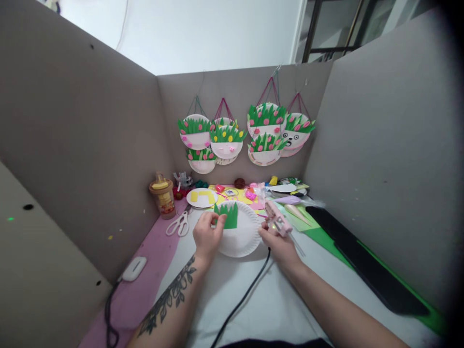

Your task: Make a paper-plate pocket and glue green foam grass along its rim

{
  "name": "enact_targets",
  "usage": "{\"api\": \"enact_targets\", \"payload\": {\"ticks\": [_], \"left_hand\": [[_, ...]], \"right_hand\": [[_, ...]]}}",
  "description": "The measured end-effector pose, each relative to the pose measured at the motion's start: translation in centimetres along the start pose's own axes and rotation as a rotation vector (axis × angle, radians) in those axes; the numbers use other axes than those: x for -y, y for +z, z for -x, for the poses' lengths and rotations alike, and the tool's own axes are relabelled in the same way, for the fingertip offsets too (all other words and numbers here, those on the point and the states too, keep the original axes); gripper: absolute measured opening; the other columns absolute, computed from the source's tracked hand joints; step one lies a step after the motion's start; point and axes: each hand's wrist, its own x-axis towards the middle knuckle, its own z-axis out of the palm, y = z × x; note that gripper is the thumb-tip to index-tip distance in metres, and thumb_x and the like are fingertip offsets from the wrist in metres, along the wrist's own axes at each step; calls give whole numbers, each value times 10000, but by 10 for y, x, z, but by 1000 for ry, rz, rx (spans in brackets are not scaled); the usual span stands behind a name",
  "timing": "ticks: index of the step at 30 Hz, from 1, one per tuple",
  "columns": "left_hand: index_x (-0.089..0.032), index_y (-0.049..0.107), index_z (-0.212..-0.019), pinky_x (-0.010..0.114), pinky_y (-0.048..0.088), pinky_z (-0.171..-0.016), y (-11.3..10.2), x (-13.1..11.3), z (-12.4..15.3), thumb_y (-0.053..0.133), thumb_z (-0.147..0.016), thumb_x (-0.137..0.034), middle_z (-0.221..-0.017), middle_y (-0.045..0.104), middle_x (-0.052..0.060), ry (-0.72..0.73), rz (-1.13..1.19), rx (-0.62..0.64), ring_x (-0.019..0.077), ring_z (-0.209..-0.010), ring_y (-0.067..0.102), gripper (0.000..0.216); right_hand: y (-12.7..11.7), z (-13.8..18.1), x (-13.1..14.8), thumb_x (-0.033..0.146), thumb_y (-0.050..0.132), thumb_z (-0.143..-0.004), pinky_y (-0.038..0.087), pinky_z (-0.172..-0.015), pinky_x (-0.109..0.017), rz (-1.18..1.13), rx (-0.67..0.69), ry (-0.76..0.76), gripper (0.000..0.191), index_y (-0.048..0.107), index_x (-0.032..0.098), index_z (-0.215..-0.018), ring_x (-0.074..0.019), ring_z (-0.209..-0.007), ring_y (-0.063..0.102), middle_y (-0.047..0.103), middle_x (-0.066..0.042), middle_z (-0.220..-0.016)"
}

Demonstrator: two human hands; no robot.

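My left hand (207,237) pinches a green paper grass cut-out (226,214) and holds it over the far left part of a white paper plate (242,240) on the table. My right hand (276,241) is closed round a pink glue gun (277,220) at the plate's right edge, its nozzle pointing toward the plate. The gun's black cord (246,295) runs back toward me between my forearms.
White scissors (179,224) lie left of the plate, a jar with a yellow lid (163,195) behind them. A plate with yellow paper (201,197) and craft scraps fill the back. Finished plate baskets (226,140) hang on the rear wall. A black bar (358,258) lies right.
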Motion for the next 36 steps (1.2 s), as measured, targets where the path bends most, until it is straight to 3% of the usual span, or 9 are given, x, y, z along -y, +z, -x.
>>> {"api": "enact_targets", "payload": {"ticks": [4,7,9,14,17,22,26,32,36], "left_hand": [[-188,539,-713,231,375,-610,-2,11,-11,463,-873,-391,-669,554,0,-137,75,-69,129,-641,502,269],[-190,550,-756,234,377,-601,-7,23,-22,427,-876,-381,-700,597,12,-221,-3,12,140,-658,538,257],[-192,573,-770,247,373,-608,-12,31,-28,431,-863,-345,-748,638,33,-228,-175,175,158,-695,570,228],[-188,639,-766,285,392,-638,-18,44,-32,528,-775,-349,-869,696,107,-328,-597,719,248,-835,632,196],[-195,654,-827,288,416,-653,-13,47,-27,578,-723,-415,-936,698,117,-308,-653,859,271,-885,637,255],[-196,638,-954,305,441,-678,-7,47,-21,553,-731,-399,-1039,681,136,-248,-698,863,284,-937,634,313],[-170,652,-906,290,437,-671,-7,50,-24,526,-753,-324,-1029,683,155,-287,-700,869,266,-915,643,251],[-164,679,-862,298,432,-650,-5,55,-27,442,-818,-457,-965,699,153,-305,-656,811,273,-895,645,379],[-172,671,-905,293,430,-653,-3,59,-25,478,-804,-367,-1006,698,143,-302,-675,837,263,-901,646,293]], "right_hand": [[-1,-12,-8,304,753,-566,429,-538,-237,-107,-17,62,284,623,188,-790,-139,-614,570,636,13,-717],[-1,-16,-3,233,722,-528,357,-451,-219,-124,-31,91,204,600,173,-680,-114,-507,504,582,36,-585],[-1,-19,1,198,697,-501,336,-428,-215,-128,-34,117,165,582,163,-614,-104,-470,475,553,41,-530],[-7,-28,-1,162,654,-481,312,-402,-211,-126,-26,150,118,542,161,-518,-93,-433,442,515,42,-461],[-10,-32,-3,146,647,-481,299,-387,-208,-120,-38,156,120,538,166,-525,-88,-419,423,495,52,-442],[-13,-36,-6,148,645,-494,319,-392,-209,-93,-47,149,125,565,161,-588,-102,-440,454,509,48,-464],[-13,-37,-10,158,643,-496,311,-387,-210,-66,-48,156,125,564,160,-595,-105,-434,456,503,49,-454],[-14,-38,-12,167,632,-503,279,-374,-209,-50,-16,148,98,547,162,-551,-98,-408,428,483,50,-423],[-14,-38,-13,162,632,-494,282,-378,-210,-60,-12,159,101,542,164,-541,-98,-410,427,476,53,-418]]}}
